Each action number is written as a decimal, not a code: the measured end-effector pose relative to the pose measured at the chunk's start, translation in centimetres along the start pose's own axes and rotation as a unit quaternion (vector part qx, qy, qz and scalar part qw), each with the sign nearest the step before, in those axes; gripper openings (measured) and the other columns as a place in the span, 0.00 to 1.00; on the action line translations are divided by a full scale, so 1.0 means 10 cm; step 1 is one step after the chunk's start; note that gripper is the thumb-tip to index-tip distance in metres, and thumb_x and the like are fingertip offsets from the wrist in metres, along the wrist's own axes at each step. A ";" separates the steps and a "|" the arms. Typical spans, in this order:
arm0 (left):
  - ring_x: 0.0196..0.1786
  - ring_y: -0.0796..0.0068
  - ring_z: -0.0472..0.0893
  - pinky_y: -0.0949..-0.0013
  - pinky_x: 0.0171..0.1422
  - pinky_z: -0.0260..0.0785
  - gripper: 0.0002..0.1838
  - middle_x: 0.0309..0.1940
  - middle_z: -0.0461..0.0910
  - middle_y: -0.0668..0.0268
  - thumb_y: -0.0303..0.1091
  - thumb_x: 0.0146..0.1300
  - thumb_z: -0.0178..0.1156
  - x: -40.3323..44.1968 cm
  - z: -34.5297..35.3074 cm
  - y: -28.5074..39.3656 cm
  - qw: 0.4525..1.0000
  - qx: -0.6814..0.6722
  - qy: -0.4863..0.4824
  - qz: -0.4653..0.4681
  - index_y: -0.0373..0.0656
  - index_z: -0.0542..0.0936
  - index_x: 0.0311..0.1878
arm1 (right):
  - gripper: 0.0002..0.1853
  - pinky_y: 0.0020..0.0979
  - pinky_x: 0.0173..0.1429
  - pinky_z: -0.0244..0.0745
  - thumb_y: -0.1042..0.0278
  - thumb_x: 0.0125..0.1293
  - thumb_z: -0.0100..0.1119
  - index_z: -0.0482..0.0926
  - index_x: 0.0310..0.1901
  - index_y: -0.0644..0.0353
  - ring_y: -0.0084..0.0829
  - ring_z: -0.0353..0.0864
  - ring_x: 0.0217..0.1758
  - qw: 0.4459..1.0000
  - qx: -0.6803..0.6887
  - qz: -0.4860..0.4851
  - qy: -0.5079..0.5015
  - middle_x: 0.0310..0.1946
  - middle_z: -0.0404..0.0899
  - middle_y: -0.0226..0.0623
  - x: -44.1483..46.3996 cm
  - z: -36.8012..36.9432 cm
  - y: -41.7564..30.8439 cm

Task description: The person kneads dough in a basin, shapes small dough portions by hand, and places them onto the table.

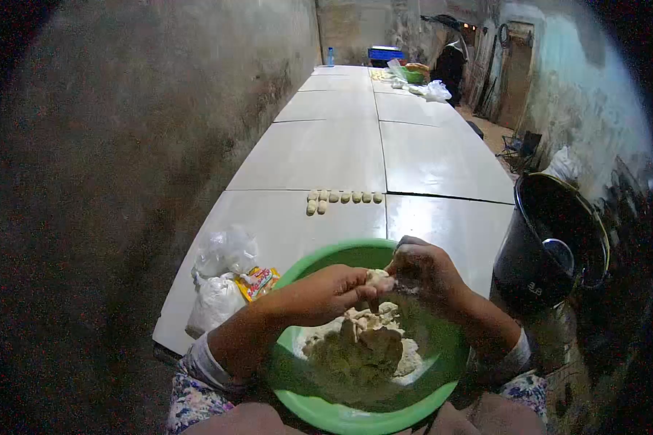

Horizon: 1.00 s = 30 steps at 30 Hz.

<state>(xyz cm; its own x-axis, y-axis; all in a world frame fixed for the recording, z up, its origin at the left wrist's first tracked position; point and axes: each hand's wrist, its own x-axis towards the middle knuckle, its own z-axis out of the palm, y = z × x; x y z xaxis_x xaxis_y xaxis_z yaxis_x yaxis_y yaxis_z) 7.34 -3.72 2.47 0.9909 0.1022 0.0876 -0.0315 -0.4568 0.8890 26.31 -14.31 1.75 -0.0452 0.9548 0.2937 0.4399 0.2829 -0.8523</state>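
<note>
A lump of pale dough (378,279) is held between my two hands above a green basin (312,409). My left hand (341,290) pinches it from the left. The curled fingers of my right hand (421,268) are on its right side. Inside the basin lies a larger mass of dough (363,348) with loose flour around it. Beyond the basin, several small dough pieces (346,196) sit in a row on the white table (305,159), with two more just below the row's left end.
Left of the basin are clear plastic bags (226,250), one with white powder (216,304), and a yellow-red packet (257,281). A black bucket (533,261) stands at the right. Far off are a blue crate (385,54), a bottle (331,56) and bags (435,90).
</note>
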 end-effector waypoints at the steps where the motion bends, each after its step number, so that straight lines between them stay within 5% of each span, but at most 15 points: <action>1: 0.38 0.75 0.75 0.69 0.47 0.67 0.18 0.34 0.79 0.63 0.42 0.71 0.44 0.00 0.00 0.00 1.000 0.001 0.001 0.001 0.37 0.73 0.51 | 0.11 0.24 0.40 0.71 0.73 0.53 0.69 0.75 0.33 0.66 0.23 0.75 0.34 0.991 -0.128 -0.041 0.011 0.32 0.75 0.35 0.00 -0.02 -0.02; 2: 0.38 0.77 0.74 0.71 0.47 0.67 0.18 0.34 0.79 0.64 0.41 0.72 0.44 0.00 -0.01 0.00 1.000 -0.021 0.007 -0.011 0.36 0.74 0.51 | 0.14 0.27 0.40 0.69 0.67 0.52 0.70 0.77 0.33 0.67 0.26 0.74 0.33 0.999 0.013 -0.031 0.028 0.31 0.73 0.35 0.00 -0.01 0.09; 9: 0.38 0.81 0.73 0.73 0.46 0.67 0.14 0.35 0.78 0.68 0.37 0.69 0.51 -0.03 -0.05 -0.05 0.998 -0.052 0.014 -0.030 0.34 0.75 0.46 | 0.22 0.30 0.40 0.67 0.54 0.49 0.70 0.80 0.38 0.65 0.28 0.70 0.38 0.993 0.050 -0.105 -0.006 0.32 0.70 0.36 0.02 -0.04 0.06; 11: 0.39 0.82 0.73 0.75 0.46 0.67 0.13 0.36 0.78 0.68 0.36 0.68 0.52 -0.04 -0.04 0.04 0.983 -0.140 0.024 -0.118 0.34 0.76 0.45 | 0.19 0.30 0.40 0.67 0.58 0.49 0.71 0.80 0.38 0.63 0.30 0.69 0.40 0.994 -0.051 -0.098 0.002 0.35 0.69 0.37 0.01 -0.04 0.01; 14: 0.39 0.83 0.74 0.76 0.46 0.68 0.12 0.36 0.79 0.68 0.35 0.68 0.52 0.01 0.03 -0.07 0.959 -0.276 0.045 -0.050 0.35 0.76 0.45 | 0.18 0.29 0.45 0.70 0.73 0.44 0.68 0.80 0.40 0.61 0.35 0.73 0.40 0.984 -0.100 -0.144 0.035 0.35 0.69 0.41 0.01 0.01 0.04; 20: 0.38 0.83 0.75 0.74 0.47 0.68 0.12 0.34 0.80 0.67 0.35 0.67 0.53 -0.02 -0.06 0.12 0.985 -0.067 0.060 -0.148 0.35 0.77 0.43 | 0.17 0.35 0.48 0.73 0.70 0.51 0.66 0.77 0.45 0.57 0.40 0.76 0.43 0.980 -0.130 -0.126 0.088 0.40 0.71 0.44 0.00 0.16 -0.16; 23: 0.38 0.80 0.75 0.72 0.47 0.68 0.13 0.33 0.80 0.67 0.36 0.66 0.54 -0.06 -0.09 0.11 0.995 0.061 0.022 -0.080 0.35 0.77 0.42 | 0.14 0.37 0.47 0.75 0.69 0.52 0.64 0.78 0.43 0.55 0.42 0.78 0.42 0.964 -0.228 -0.133 -0.004 0.42 0.73 0.43 -0.03 0.14 -0.08; 30: 0.43 0.79 0.74 0.71 0.51 0.67 0.14 0.39 0.79 0.67 0.34 0.68 0.51 0.00 0.02 -0.09 0.990 -0.134 0.034 -0.033 0.35 0.74 0.51 | 0.11 0.40 0.37 0.76 0.66 0.51 0.61 0.78 0.38 0.51 0.43 0.78 0.37 0.922 -0.344 -0.175 0.024 0.37 0.74 0.39 -0.05 0.10 -0.16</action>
<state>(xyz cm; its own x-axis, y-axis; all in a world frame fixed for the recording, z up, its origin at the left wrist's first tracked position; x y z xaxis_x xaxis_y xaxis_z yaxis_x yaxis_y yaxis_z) 7.38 -3.52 1.59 0.9812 0.1872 0.0468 -0.0090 -0.1977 0.9802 24.71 -15.14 2.53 -0.2602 0.8062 0.5313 0.8717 0.4329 -0.2298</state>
